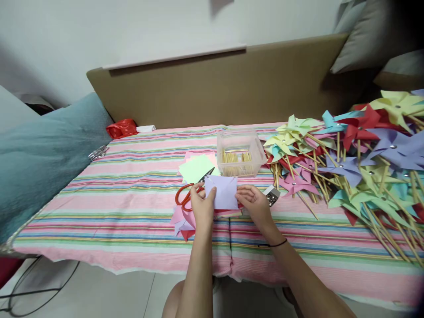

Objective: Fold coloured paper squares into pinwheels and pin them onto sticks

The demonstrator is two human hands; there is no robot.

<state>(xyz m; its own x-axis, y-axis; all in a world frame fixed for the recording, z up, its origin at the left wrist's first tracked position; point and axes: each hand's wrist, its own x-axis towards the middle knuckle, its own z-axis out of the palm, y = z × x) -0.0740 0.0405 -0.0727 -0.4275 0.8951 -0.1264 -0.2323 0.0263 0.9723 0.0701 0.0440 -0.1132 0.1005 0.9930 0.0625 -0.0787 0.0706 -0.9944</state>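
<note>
My left hand [202, 204] and my right hand [253, 201] both grip a lilac square of paper [224, 191] by its left and right edges, just above the striped bed cover [132, 198]. Red-handled scissors [188, 191] lie right by my left hand, blades pointing up-right. Folded pink, lilac and red paper pieces [181, 221] lie under my left wrist. A small stack of green and pink paper sheets [197, 167] sits just beyond the scissors.
A clear plastic box [241, 153] holds wooden sticks. A large heap of finished paper pinwheels [357, 154] covers the right side. A small stapler-like metal item [272, 195] lies right of my right hand. A teal pillow [43, 154] and a red bag [122, 128] lie at left.
</note>
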